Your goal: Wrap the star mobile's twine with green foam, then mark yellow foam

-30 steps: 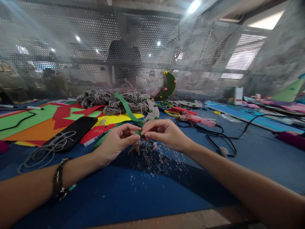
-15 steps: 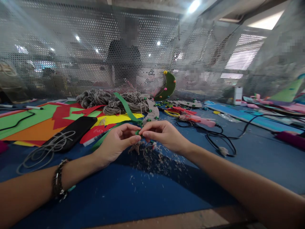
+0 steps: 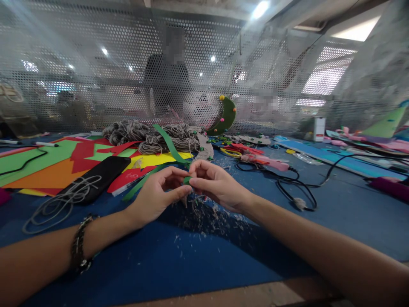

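So we had a little green piece (image 3: 187, 181) pinched between the fingertips of our left hand (image 3: 155, 194) and our right hand (image 3: 220, 185), both closed in on it just above the blue table (image 3: 153, 260), with pale scraps (image 3: 211, 217) scattered below. A green strip (image 3: 169, 143) stuck up right behind our fingers, next to a heap of grey cord (image 3: 174, 138), and off to our left we had coloured sheets (image 3: 60, 166) plus a black phone (image 3: 105, 177) with a loose grey cable lying partly over it (image 3: 72, 198).

Likely craft workshop: coloured sheets (image 3: 60, 168), cord bundles (image 3: 126, 131), scraps (image 3: 211, 217) across blue table (image 3: 153, 264).
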Demonstrator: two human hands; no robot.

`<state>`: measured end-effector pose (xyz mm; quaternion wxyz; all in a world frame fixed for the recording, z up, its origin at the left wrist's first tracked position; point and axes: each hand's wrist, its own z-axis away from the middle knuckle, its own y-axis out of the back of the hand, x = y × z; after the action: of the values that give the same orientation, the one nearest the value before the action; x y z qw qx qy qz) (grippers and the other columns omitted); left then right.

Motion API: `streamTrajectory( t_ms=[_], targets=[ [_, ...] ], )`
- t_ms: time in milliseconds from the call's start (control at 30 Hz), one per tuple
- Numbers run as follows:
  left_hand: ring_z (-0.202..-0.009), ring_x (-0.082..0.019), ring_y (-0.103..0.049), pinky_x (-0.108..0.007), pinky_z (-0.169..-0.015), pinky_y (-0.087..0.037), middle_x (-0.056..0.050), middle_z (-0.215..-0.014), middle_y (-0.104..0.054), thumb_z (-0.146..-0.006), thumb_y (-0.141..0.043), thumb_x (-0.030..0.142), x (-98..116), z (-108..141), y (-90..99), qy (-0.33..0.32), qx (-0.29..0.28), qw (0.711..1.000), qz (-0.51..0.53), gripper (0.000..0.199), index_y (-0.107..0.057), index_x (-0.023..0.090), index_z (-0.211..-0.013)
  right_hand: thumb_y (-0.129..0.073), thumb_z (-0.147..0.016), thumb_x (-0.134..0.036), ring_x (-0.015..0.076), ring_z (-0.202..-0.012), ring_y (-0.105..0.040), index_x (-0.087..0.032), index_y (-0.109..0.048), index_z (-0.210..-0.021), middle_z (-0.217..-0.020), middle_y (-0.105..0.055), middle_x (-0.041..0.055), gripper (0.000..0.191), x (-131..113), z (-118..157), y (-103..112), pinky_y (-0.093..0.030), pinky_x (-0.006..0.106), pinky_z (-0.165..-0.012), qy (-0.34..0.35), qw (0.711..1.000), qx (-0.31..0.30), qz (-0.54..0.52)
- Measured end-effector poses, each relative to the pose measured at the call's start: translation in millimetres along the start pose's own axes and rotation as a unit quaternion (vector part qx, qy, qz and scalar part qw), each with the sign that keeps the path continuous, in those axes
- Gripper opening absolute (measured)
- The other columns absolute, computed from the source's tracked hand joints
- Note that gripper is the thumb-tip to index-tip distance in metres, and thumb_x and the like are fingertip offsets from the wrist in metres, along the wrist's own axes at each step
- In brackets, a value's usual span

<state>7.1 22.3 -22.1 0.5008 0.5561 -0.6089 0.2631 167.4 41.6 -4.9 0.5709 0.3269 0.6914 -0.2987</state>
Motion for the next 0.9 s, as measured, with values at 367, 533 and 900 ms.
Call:
streamTrajectory(
  t_ms=[367,533,900],
  targets=[
    [-0.065,-0.012,-0.055,-0.023,-0.060,-0.045,-0.001,-0.076,-0.058,-0.070,-0.060,0.030,-2.3,1.0,-2.2,-0.027,-0.004,0.999,-0.040,0.032,-0.048,0.015,-0.096,-0.059,-0.070,-0.019,0.0017,-0.049,-0.040,-0.017,-0.042,-0.075,-0.058,-0.040,-0.0084,0.017,2.2,0.9,-1.9,-0.031,0.016,-0.045,-0.010,1.000,0.006,-0.016],
    [-0.063,-0.013,-0.056,-0.023,-0.059,-0.044,-0.001,-0.071,-0.058,-0.073,-0.057,0.031,-1.2,2.5,-1.7,-0.026,-0.010,0.997,-0.079,0.023,-0.051,0.015,-0.088,-0.059,-0.069,-0.021,0.0022,-0.047,-0.040,-0.017,-0.042,-0.074,-0.055,-0.043,-0.0082,0.018,4.7,-0.1,-1.9,-0.030,0.016,-0.044,-0.001,1.000,-0.001,-0.004],
    [-0.061,-0.013,-0.055,-0.023,-0.057,-0.042,-0.001,-0.074,-0.060,-0.075,-0.055,0.030,-2.4,4.1,-1.1,-0.052,0.012,0.984,-0.171,0.025,-0.052,0.017,-0.096,-0.059,-0.069,-0.020,0.0014,-0.044,-0.039,-0.017,-0.039,-0.069,-0.051,-0.039,-0.0102,0.020,3.9,0.6,-7.2,-0.027,0.014,-0.038,0.014,0.998,0.036,0.047]
  ],
)
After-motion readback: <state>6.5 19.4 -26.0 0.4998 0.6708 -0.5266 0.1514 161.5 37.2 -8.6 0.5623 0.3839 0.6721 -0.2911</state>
